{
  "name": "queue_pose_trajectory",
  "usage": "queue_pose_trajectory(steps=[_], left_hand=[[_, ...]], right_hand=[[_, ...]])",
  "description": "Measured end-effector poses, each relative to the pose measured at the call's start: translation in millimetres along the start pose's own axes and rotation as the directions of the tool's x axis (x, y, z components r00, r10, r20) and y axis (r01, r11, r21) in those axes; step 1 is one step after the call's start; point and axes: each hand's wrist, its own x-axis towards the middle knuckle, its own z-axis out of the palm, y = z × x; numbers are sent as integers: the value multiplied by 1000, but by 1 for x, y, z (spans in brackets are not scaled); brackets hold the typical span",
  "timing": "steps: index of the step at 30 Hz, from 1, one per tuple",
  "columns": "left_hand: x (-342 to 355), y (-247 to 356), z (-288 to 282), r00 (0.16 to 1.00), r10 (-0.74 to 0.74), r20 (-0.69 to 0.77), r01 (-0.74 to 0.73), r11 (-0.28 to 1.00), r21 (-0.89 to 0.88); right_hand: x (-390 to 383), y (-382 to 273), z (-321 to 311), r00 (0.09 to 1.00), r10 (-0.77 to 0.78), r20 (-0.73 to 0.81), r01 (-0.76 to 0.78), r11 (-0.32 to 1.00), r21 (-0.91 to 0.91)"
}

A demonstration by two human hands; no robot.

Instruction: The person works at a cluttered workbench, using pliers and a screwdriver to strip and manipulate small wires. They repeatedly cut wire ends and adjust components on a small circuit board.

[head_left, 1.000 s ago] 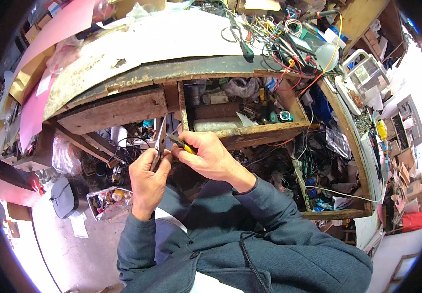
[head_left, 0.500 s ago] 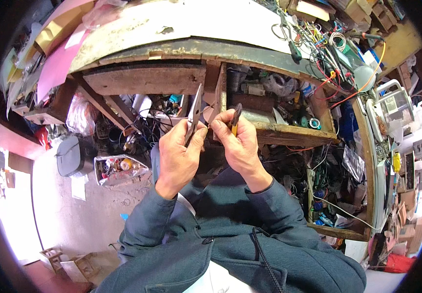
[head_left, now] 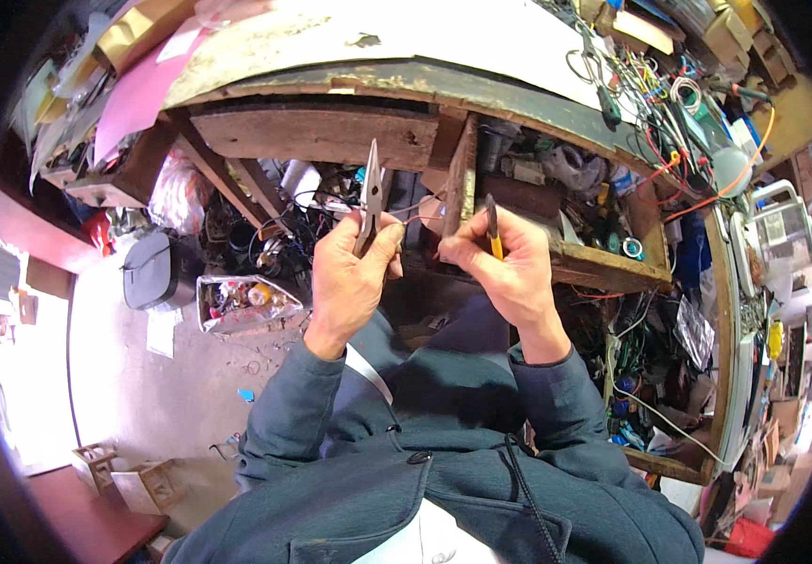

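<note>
My left hand (head_left: 348,287) is closed around a pair of needle-nose pliers (head_left: 373,195), whose narrow jaws point up and away from me. Off to the right, my right hand (head_left: 519,277) grips a slim tool (head_left: 494,230) with a dark tapered end and a yellow part. The rest of that tool is hidden in the fingers, so its kind does not show. Thumb and forefinger of the right hand are pinched together; anything between them is too small to make out. Both hands are above my lap, in front of the workbench, with a gap between them.
The wooden workbench (head_left: 321,80) spans the far side, with tangled wires (head_left: 679,113) at its right. Below it, an open wooden drawer (head_left: 603,268) holds assorted parts. A dark bin (head_left: 150,271) and a box of scraps (head_left: 237,320) stand on the floor at left.
My hands have moved apart, the right one shifting to the right with its tool. The pliers now point more straight up. The whole view has shifted slightly.
</note>
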Motion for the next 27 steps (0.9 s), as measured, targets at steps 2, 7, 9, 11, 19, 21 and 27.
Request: queue_pose_trajectory(steps=[2, 7, 9, 11, 19, 21, 27], left_hand=[[0, -1, -6, 1000, -7, 3, 7, 999, -38], [-3, 8, -15, 991, -114, 70, 122, 983, -138], [-5, 9, -13, 981, -163, 110, 182, 965, -191], [-7, 15, -12, 964, -195, 180, 238, 936, -258], [-10, 19, -12, 963, -193, 187, 218, 968, -124], [-10, 20, -10, 972, -180, 151, 186, 982, -28], [-14, 20, -9, 975, -161, 156, 157, 987, 36]], right_hand=[[-2, 4, 0, 996, 54, 64, -44, 988, -148], [2, 5, 3, 933, -354, 66, 357, 885, -299], [4, 1, 9, 920, -385, 77, 388, 861, -329], [10, -1, 12, 898, -416, 146, 439, 816, -377], [4, 1, 8, 934, -321, 156, 357, 832, -425], [4, 2, 8, 947, -290, 136, 320, 856, -405], [3, 14, 12, 994, -76, 73, 80, 995, -53]])
